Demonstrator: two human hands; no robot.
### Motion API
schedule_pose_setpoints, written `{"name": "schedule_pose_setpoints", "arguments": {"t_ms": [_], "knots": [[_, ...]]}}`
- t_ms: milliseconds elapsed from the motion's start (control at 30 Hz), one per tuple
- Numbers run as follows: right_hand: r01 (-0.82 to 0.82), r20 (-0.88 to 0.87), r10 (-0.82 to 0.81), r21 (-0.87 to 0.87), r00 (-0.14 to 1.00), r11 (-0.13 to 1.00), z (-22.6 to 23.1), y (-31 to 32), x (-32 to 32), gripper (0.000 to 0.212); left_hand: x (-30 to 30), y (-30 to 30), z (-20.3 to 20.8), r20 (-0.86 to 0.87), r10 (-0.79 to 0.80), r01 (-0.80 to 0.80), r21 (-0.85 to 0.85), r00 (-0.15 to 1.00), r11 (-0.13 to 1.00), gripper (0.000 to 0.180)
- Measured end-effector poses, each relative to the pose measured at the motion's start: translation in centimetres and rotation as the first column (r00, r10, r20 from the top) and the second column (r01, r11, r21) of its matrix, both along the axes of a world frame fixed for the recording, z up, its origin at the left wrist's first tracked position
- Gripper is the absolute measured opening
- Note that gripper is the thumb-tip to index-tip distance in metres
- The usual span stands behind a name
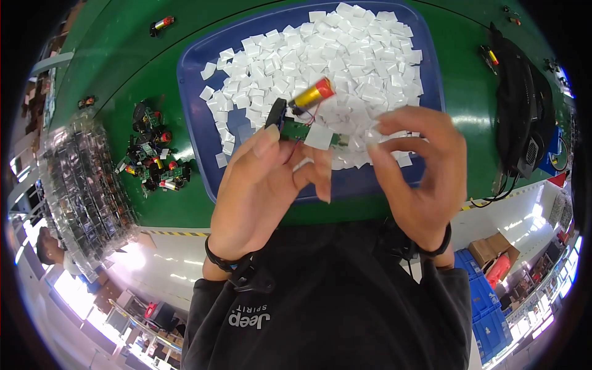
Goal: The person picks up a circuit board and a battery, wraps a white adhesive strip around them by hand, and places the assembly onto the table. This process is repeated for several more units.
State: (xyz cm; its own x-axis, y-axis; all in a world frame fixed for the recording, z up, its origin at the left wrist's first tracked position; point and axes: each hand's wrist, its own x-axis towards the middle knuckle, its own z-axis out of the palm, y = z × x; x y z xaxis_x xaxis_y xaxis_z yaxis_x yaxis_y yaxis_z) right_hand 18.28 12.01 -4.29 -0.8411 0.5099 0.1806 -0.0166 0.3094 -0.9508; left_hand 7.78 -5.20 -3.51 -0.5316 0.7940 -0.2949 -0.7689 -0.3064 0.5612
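My left hand (256,188) grips a small green circuit board (296,129) between thumb and fingers, above the front part of a blue tray (190,117). Wired to the board are a red and gold cylindrical battery (312,95), which sticks up and away from me, and a black part (277,113). A white square piece (319,137) lies over part of the board. To its right, my right hand (425,172) has thumb and fingertips drawn together in a pinch; what they hold, if anything, is too blurred to tell. Many white square pieces (345,55) fill the tray.
A heap of circuit boards with batteries (157,154) lies left of the tray on the green table (154,80). Beyond it stands a stack of clear plastic trays (86,179). A black bag-like item (521,111) lies at right. Single assemblies (163,23) sit farther off.
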Motion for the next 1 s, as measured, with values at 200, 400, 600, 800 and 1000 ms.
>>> {"name": "schedule_pose_setpoints", "arguments": {"t_ms": [200,400,600,800,1000], "knots": [[-0.101,-0.188,0.219,0.493,0.957,0.864,-0.3,0.4,-0.6,0.037,1.1,1.1,1.1,-0.170,0.115,-0.146,-0.184,0.979,0.972,0.040],[-0.092,-0.194,0.221,0.515,0.956,0.852,-0.6,0.3,-0.5,0.031,0.7,0.3,0.6,-0.380,-0.135,0.013,-0.306,0.915,0.952,0.033],[-0.194,-0.079,0.230,0.322,0.970,0.927,-0.5,-0.4,-0.1,0.029,0.9,0.4,1.0,-0.501,-0.182,-0.034,-0.391,0.846,0.920,0.029],[-0.179,-0.054,0.177,-0.034,0.983,0.983,0.0,0.5,-0.3,0.019,0.5,0.2,0.6,-0.556,-0.254,-0.020,-0.439,0.791,0.898,0.029],[0.019,0.122,-0.059,0.310,0.991,0.951,-0.6,3.0,-1.5,0.016,0.0,0.2,0.6,-0.689,-0.220,-0.118,-0.408,0.690,0.906,0.027]]}}
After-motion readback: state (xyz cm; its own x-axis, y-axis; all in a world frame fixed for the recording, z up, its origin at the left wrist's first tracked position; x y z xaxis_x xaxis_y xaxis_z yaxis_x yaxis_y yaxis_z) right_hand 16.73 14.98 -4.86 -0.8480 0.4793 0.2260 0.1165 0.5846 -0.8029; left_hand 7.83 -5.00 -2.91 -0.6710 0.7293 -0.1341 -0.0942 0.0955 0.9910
